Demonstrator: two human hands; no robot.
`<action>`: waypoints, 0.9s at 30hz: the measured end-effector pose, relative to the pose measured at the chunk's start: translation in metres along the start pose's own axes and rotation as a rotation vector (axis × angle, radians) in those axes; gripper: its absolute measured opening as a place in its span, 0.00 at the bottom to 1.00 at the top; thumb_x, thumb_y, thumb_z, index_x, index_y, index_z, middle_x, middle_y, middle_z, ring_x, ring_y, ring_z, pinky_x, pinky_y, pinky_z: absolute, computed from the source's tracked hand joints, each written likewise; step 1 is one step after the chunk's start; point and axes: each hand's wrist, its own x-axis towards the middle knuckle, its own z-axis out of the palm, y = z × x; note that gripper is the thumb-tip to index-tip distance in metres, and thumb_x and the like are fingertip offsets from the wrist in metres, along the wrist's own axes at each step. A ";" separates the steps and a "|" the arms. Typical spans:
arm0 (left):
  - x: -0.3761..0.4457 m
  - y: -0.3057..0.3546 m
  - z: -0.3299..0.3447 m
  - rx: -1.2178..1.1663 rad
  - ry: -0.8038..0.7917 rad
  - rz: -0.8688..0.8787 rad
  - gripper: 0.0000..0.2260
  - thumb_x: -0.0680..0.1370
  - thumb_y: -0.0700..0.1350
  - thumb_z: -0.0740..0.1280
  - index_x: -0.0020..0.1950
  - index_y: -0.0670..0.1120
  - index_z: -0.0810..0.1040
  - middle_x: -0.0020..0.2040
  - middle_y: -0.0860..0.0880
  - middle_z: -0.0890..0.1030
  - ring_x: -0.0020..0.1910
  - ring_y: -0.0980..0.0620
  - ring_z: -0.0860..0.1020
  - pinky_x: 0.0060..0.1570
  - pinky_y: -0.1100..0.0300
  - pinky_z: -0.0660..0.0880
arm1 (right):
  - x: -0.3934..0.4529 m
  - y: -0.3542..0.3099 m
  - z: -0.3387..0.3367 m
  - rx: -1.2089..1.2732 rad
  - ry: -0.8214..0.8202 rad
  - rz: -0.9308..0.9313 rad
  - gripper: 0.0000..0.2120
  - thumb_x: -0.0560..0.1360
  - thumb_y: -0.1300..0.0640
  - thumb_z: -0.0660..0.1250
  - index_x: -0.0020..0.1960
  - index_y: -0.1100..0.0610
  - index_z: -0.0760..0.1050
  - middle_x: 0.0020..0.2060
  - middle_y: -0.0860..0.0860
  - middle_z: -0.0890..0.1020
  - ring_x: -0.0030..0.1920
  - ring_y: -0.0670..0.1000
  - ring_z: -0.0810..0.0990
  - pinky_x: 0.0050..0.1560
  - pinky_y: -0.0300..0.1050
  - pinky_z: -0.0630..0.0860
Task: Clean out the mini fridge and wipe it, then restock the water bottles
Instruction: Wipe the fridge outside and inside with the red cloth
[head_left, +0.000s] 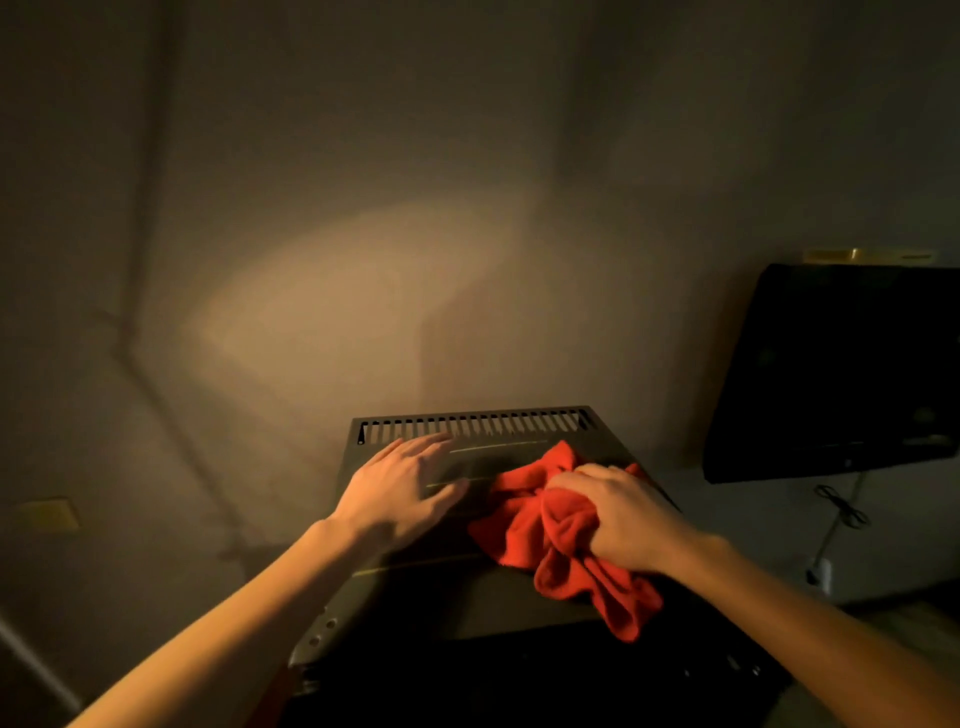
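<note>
Our right hand (621, 514) grips a bunched red cloth (563, 540), which spills out beneath and in front of the fist onto the dark top of the mini fridge (467, 592). Our left hand (402, 486) rests flat beside it, fingers straight, near the vent slots (475, 426).

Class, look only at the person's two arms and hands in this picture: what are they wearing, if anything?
Nothing shows on either arm. The left hand and right hand are bare, without gloves, and both forearms are uncovered right to the picture's lower edge, so no sleeve appears. No watch, ring or bracelet can be made out in the dim light.
</note>
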 end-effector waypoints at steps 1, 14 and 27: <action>0.002 -0.002 0.001 0.008 0.003 -0.007 0.32 0.77 0.68 0.53 0.77 0.55 0.63 0.77 0.55 0.64 0.75 0.56 0.63 0.74 0.61 0.55 | 0.017 0.010 0.003 0.007 0.019 0.029 0.27 0.65 0.52 0.66 0.64 0.41 0.70 0.58 0.46 0.78 0.57 0.54 0.78 0.57 0.47 0.76; 0.007 -0.034 -0.004 0.089 -0.019 -0.212 0.38 0.72 0.71 0.47 0.77 0.53 0.64 0.76 0.55 0.66 0.75 0.54 0.64 0.73 0.59 0.57 | 0.146 0.016 0.020 -0.067 0.070 0.024 0.21 0.67 0.52 0.69 0.61 0.46 0.78 0.56 0.54 0.81 0.57 0.59 0.79 0.50 0.48 0.76; -0.087 -0.058 -0.023 -0.033 -0.003 -0.092 0.35 0.73 0.67 0.51 0.74 0.50 0.69 0.74 0.53 0.70 0.72 0.53 0.68 0.70 0.60 0.61 | 0.009 -0.130 0.036 0.033 0.108 -0.227 0.25 0.66 0.56 0.65 0.63 0.43 0.75 0.56 0.44 0.78 0.55 0.51 0.77 0.60 0.44 0.73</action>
